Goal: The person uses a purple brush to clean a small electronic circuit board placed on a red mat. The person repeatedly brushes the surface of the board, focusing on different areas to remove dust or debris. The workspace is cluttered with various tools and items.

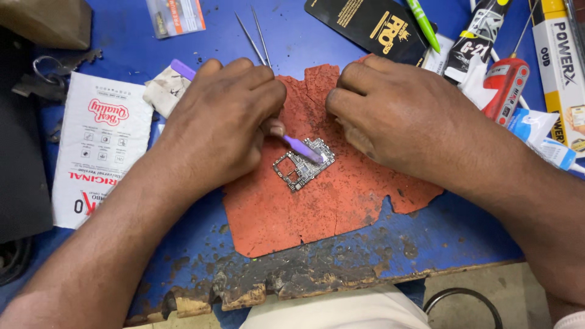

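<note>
circuit board (303,169) on mat (341,201), tweezers (256,36) behind — hands flanking

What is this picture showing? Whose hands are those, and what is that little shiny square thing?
There is one picture, taken by a camera on a person's head, looking down at their own two hands. They work at a blue table with a worn, chipped front edge. On it lies a ragged red mat. In the middle of the mat sits a small circuit board, the inside part of an electronic gadget. The left hand holds a thin purple tool whose tip touches the board. The right hand rests on the mat just beside the board. Around them lie metal tweezers, a red screwdriver, a green pen, a white packet and some tubes and boxes.
</note>
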